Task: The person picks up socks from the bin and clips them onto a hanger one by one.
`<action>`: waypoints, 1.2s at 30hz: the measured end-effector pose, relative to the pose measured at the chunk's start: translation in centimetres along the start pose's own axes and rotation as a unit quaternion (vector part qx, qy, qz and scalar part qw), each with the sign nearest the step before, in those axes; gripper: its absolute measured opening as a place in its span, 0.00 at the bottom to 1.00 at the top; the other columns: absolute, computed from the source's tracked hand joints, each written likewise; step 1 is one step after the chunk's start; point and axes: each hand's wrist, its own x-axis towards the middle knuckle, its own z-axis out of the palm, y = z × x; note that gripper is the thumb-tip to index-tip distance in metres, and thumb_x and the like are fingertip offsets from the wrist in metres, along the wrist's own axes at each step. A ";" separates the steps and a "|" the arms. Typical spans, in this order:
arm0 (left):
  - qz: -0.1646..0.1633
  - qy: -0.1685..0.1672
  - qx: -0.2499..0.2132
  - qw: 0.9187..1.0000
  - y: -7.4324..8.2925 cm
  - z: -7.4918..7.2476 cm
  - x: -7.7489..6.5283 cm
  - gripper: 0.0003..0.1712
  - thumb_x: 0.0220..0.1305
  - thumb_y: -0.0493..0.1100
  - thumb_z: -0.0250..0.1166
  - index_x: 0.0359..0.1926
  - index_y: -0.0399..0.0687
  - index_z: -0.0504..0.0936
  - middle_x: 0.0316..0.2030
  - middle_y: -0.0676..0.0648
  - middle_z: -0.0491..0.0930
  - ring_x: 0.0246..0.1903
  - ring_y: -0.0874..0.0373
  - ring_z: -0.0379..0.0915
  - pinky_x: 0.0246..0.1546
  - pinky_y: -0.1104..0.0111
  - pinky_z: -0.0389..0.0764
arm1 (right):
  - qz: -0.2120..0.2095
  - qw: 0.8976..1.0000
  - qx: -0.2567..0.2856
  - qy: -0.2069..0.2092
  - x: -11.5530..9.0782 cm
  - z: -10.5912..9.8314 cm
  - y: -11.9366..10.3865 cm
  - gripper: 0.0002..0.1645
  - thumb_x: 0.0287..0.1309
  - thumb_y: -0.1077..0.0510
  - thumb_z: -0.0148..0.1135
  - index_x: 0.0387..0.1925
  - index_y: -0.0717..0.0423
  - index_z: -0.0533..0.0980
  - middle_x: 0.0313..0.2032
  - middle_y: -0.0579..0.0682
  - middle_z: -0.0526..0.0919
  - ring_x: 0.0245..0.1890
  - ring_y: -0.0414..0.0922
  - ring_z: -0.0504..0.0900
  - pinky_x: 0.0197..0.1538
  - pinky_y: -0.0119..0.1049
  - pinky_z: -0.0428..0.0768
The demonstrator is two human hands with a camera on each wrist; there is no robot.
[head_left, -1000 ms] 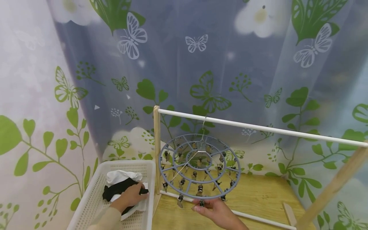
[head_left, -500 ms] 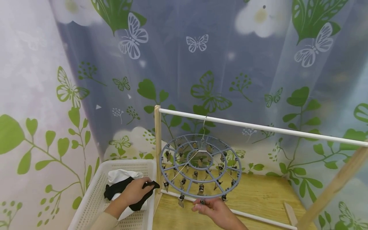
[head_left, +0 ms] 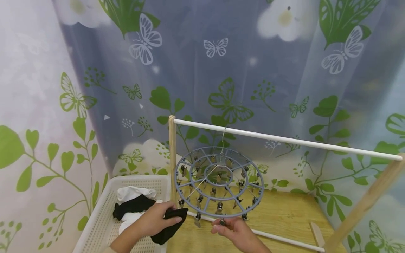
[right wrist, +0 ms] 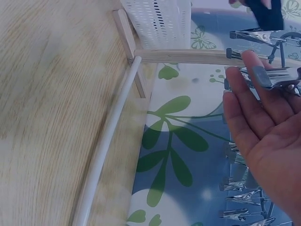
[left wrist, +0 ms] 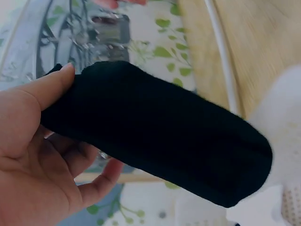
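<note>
My left hand (head_left: 158, 219) pinches a black sock (left wrist: 164, 132) by one end, at the right rim of the white basket. In the left wrist view the sock stretches out from thumb and fingers. My right hand (head_left: 235, 230) is at the near edge of a round grey clip hanger (head_left: 219, 214). Its fingers lie extended behind a metal clip (right wrist: 277, 77) and touch it; the thumb is out of the right wrist view. Another black garment (head_left: 134, 206) and white ones (head_left: 136, 193) lie in the basket.
The plastic basket (head_left: 105, 203) stands at left beside a wooden post (head_left: 172, 154). From a white rail (head_left: 284, 141) hangs the round hanger, with several clips dangling. A lower white bar (head_left: 284, 240) crosses above the wood-grain surface (head_left: 284, 211). A patterned curtain backs everything.
My left hand has lifted the black sock off the pile and carried it right, past the basket's rim. The right hand has stayed at the same clip.
</note>
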 end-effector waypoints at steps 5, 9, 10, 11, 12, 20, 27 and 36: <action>0.027 0.000 -0.014 1.000 1.6 0.2 -0.1 0.10 0.63 0.53 0.62 0.39 0.53 0.77 0.33 0.54 0.82 0.30 0.63 0.75 0.31 0.63 0.75 | -0.002 1.000 -0.001 -0.002 0.0 -0.2 -0.1 0.18 0.68 0.50 0.53 0.42 0.60 0.81 0.42 0.59 0.85 0.45 0.51 0.81 0.50 0.51 0.78; 0.040 0.004 -0.011 0.999 2.4 0.4 -0.3 0.10 0.63 0.53 0.62 0.39 0.54 0.79 0.35 0.55 0.82 0.33 0.62 0.76 0.33 0.62 0.77 | 0.007 1.000 0.000 0.000 -0.1 -0.2 0.0 0.19 0.68 0.49 0.53 0.43 0.60 0.80 0.41 0.59 0.85 0.45 0.51 0.81 0.50 0.52 0.78; 0.042 0.004 -0.011 0.999 2.6 0.5 -0.3 0.10 0.64 0.53 0.62 0.39 0.54 0.80 0.35 0.54 0.82 0.34 0.62 0.77 0.34 0.62 0.77 | 0.010 1.000 0.004 0.002 -0.1 -0.3 0.0 0.19 0.68 0.49 0.53 0.44 0.60 0.80 0.41 0.59 0.85 0.45 0.51 0.81 0.50 0.52 0.78; 0.043 0.001 -0.013 0.999 2.7 0.6 -0.3 0.09 0.65 0.51 0.61 0.40 0.54 0.80 0.37 0.54 0.82 0.35 0.61 0.77 0.35 0.62 0.78 | 0.014 1.000 0.011 0.002 -0.2 -0.3 0.0 0.19 0.68 0.50 0.53 0.45 0.60 0.80 0.41 0.59 0.85 0.45 0.52 0.81 0.50 0.53 0.77; 0.046 -0.004 -0.019 0.999 2.8 0.7 -0.3 0.08 0.66 0.49 0.61 0.42 0.53 0.81 0.38 0.52 0.83 0.37 0.60 0.77 0.36 0.61 0.78 | 0.017 1.000 0.016 0.002 -0.2 -0.3 0.0 0.19 0.68 0.50 0.53 0.45 0.61 0.79 0.41 0.60 0.85 0.45 0.52 0.81 0.51 0.53 0.77; 0.041 -0.044 -0.047 0.997 3.1 1.6 -0.2 0.14 0.67 0.40 0.58 0.53 0.50 0.79 0.49 0.46 0.81 0.46 0.56 0.76 0.41 0.63 0.79 | 0.027 0.999 0.042 0.002 -0.3 -0.4 0.7 0.20 0.71 0.53 0.49 0.45 0.66 0.78 0.41 0.64 0.84 0.46 0.54 0.81 0.51 0.53 0.78; 0.041 -0.003 -0.089 0.995 3.4 3.5 0.0 0.07 0.64 0.44 0.63 0.42 0.48 0.77 0.38 0.46 0.82 0.31 0.61 0.76 0.31 0.66 0.76 | 0.016 0.999 0.046 -0.001 -0.2 -0.4 0.9 0.20 0.71 0.53 0.48 0.46 0.67 0.77 0.42 0.65 0.83 0.47 0.56 0.80 0.51 0.51 0.78; 0.040 -0.043 -0.174 0.983 2.8 5.9 0.3 0.09 0.67 0.39 0.58 0.44 0.41 0.80 0.41 0.41 0.82 0.38 0.58 0.78 0.37 0.66 0.79 | 0.035 0.998 0.054 0.006 -0.3 -0.2 0.9 0.23 0.70 0.49 0.50 0.49 0.67 0.76 0.45 0.62 0.83 0.46 0.54 0.80 0.49 0.49 0.79</action>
